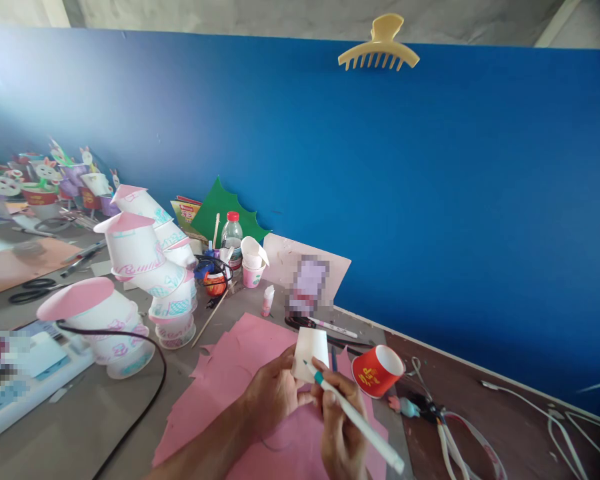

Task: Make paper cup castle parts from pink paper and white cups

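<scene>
My left hand (275,393) is closed around a small plain white paper cup (311,348), tilted above the pink paper sheet. In my right hand (343,413) is a white marker with a teal collar (357,420), its tip pointing at the cup's side. From this angle I cannot tell whether the tip touches it. Beneath both hands lies the pink paper (225,380), torn along its edges. Close by on the right, a red paper cup (377,371) lies tilted. Left of my hands stand stacked white cups (173,297) with pink and teal drawings and pink paper tops.
A black cable (163,373) crosses the table at left, beside a white device (40,387). Scissors (35,291) lie farther left. A glue bottle (267,301), a clear bottle (232,230) and a phone (309,283) are behind. Pliers-like scissors (435,413) and white cords lie right.
</scene>
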`<state>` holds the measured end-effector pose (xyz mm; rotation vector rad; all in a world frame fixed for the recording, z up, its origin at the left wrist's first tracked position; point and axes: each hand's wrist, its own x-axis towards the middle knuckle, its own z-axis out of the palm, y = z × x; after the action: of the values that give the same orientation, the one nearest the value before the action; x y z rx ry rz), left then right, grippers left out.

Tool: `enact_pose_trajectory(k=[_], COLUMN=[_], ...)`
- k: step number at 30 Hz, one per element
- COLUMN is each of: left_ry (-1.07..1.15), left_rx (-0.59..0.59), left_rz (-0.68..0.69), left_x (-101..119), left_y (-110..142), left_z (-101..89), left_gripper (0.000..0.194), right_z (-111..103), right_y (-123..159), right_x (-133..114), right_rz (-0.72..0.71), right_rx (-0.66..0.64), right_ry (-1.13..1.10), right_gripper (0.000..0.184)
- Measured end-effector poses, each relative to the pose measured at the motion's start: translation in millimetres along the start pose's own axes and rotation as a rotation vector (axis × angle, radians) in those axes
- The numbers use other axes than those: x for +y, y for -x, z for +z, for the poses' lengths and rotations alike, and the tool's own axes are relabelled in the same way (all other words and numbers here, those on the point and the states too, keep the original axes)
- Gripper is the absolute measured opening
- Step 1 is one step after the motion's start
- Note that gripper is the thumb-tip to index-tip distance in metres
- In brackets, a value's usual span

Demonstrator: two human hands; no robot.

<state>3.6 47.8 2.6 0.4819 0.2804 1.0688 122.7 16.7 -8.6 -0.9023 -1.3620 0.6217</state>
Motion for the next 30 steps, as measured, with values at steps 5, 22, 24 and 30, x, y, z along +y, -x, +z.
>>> enact_pose_trajectory(k=[5,22,24,30], left_ry=[-0.14,-0.229,-0.227,-0.199], left_rx=[-0.01,0.109,0.112,0.14], left_rz=[0.136,0.185,0.188,0.187], left_x=[4,0,0,0], left_y=[1,-1,-1,-1], left_z=[9.2,3.4,3.1,3.1], left_gripper=[0.025,0.05,0.051,0.057], right_z=[-4,-6,-6,-6], right_y=[-11,-10,-11,-12], right_x=[4,18,16,16], right_rz=[0.024,-0.058,-0.067,-0.07], right_rx=[0.053,0.048,0.058,0.062], right_ry=[0.002,0.196,0.201,0.237], right_gripper=[0.021,0.019,0.019,0.019])
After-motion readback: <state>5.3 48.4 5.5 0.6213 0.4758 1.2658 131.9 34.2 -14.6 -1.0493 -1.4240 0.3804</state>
